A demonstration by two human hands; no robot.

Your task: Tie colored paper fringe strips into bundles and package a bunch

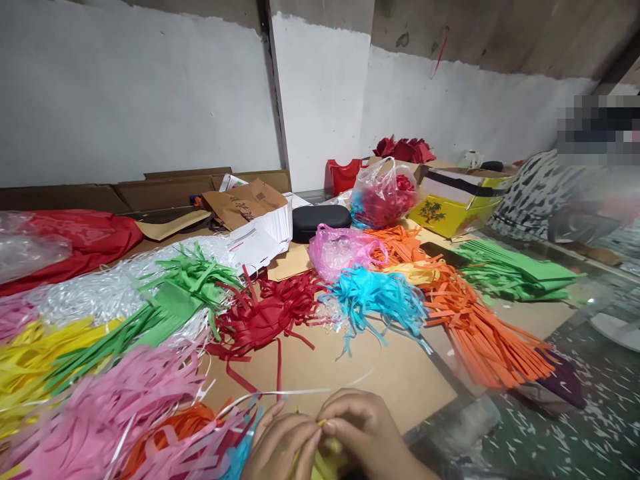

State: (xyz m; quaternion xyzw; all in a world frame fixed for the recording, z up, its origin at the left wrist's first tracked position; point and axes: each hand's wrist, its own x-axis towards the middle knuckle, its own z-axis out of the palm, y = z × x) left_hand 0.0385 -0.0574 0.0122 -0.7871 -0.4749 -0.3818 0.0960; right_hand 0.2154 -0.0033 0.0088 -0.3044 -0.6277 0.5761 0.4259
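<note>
At the bottom middle, my left hand (284, 445) and my right hand (367, 430) meet fingertip to fingertip. Both are closed in a pinch on a yellow strip (323, 423), and more yellow material (330, 461) hangs below, partly hidden by the fingers. A thin white strand (280, 392) stretches just beyond my knuckles. Left of my left hand lie pink strips (120, 393), dark orange strips (167, 437) and a bit of blue strip (240, 457). Ahead sit bundles of dark red strips (270, 310) and light blue strips (377, 297).
Orange strips (480, 327) and green sheets (525, 267) spread to the right. A pink plastic bag (333, 253), a black case (321, 221) and a yellow box (440, 208) stand farther back. Yellow strips (35, 360) and white strands (120, 287) cover the left. Another person's patterned clothing (530, 193) appears at right.
</note>
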